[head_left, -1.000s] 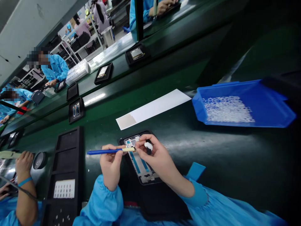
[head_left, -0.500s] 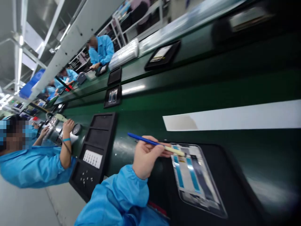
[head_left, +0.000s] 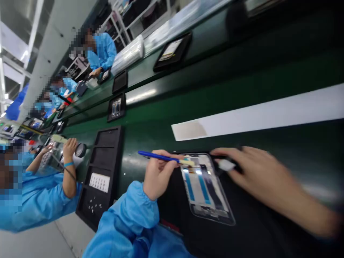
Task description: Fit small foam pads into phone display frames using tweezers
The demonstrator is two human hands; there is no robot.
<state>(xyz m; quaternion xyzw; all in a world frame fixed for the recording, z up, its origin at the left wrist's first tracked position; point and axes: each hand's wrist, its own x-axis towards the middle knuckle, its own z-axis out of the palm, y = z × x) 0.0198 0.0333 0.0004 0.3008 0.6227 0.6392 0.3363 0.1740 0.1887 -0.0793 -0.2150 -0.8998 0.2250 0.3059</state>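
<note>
My left hand (head_left: pixel 158 179) pinches a slim blue pen-like tool (head_left: pixel 153 155) with a cream-coloured end. That end lies over the upper edge of an opened device housing (head_left: pixel 219 208), which shows blue strips and a dark flat cable inside. The housing rests tilted on a black mat (head_left: pixel 204 236). My right hand (head_left: pixel 255 175) is bent in from the right, just beside the housing's upper right corner. It is closed on a small dark object with a pale piece (head_left: pixel 226 165) at its end; blur hides what kind it is.
A black compartment tray (head_left: pixel 103 161) stands left of my left hand, holding a white sheet of small parts (head_left: pixel 99 182) and loose bits. A white strip (head_left: pixel 255 114) runs across the green bench. Black trays (head_left: pixel 116 107) lie farther off. A co-worker's arm (head_left: pixel 69 179) is at left.
My right hand has come into view from the right with the dark object. The view has shifted, so the bench things and my left hand appear farther left and slightly higher.
</note>
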